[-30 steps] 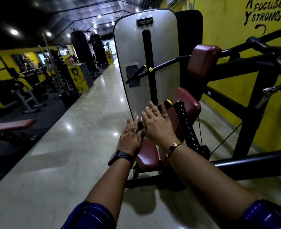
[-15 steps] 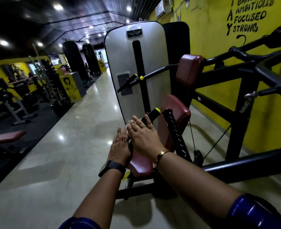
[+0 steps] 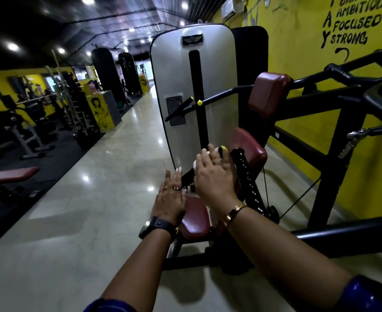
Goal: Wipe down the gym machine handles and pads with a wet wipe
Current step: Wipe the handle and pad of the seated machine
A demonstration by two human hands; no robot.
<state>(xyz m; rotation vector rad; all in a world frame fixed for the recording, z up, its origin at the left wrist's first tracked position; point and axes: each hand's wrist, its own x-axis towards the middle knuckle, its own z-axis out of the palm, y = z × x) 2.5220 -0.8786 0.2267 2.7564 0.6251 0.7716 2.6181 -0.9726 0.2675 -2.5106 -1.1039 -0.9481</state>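
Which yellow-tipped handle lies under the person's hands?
The lower handle, under the left hand and right hand, beside the maroon seat. The upper handle, against the grey cover, is untouched.

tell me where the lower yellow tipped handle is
In the head view, just right of centre: the black handle runs under the right hand, with the left hand beside it, in front of the grey panel.

Right hand covers most of the handle; wipe shows only as white slivers under it. Wall lettering cut off at top edge. Far racks blurred.
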